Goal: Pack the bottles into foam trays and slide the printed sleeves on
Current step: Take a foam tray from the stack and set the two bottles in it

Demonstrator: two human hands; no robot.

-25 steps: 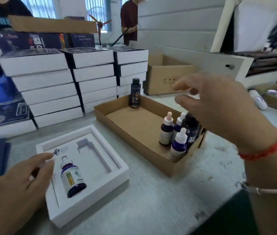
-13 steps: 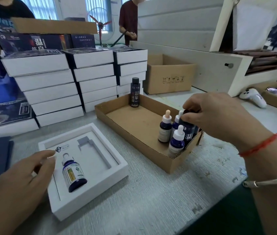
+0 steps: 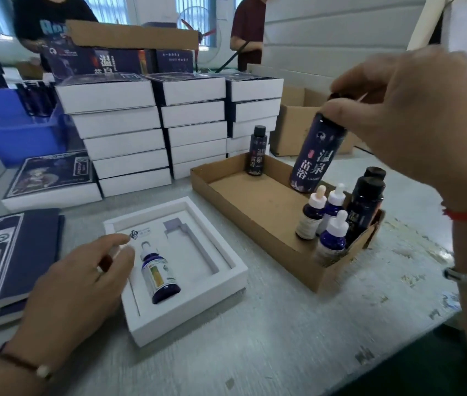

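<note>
Head view: our right hand (image 3: 415, 118) pinches the tall dark-blue printed bottle (image 3: 316, 155) by its cap, left hand (image 3: 83, 281) fingers relaxed on the white foam tray (image 3: 220, 298); cap-only grip risks swinging into droppers below.

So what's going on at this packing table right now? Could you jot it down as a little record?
right hand: holds a tall dark bottle by its top, above the cardboard box
left hand: rests on the white foam tray
in tray: one dropper bottle lying down; long slot beside it unfilled
in box: three dropper bottles, three dark bottles, all upright
</note>
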